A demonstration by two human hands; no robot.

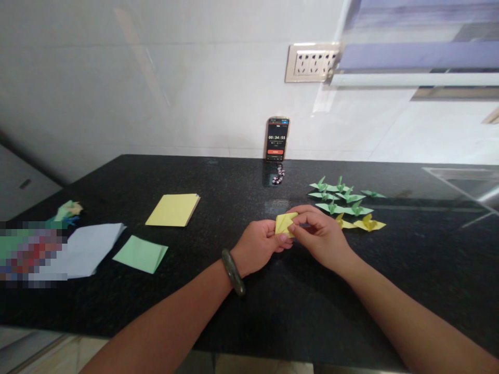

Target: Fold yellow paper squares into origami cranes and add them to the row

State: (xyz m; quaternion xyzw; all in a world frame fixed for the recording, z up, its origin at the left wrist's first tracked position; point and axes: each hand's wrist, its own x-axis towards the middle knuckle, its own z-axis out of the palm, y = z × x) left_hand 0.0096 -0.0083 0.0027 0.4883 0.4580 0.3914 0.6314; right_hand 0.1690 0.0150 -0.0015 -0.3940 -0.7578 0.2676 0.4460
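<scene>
A small folded yellow paper (284,224) is held above the black counter (218,291) between both hands. My left hand (259,246) pinches its lower left side, fingers closed. My right hand (322,236) grips its right edge with fingers pressed on the fold. A dark bangle sits on my left wrist. Just right of my hands lie several finished green paper cranes (339,200) and two yellow paper cranes (364,223).
A stack of yellow sheets (173,210), a green sheet (140,253) and pale blue sheets (88,248) lie at the left. A phone (276,138) showing a timer leans against the back wall, under a socket plate (312,62). Small beads lie before the phone.
</scene>
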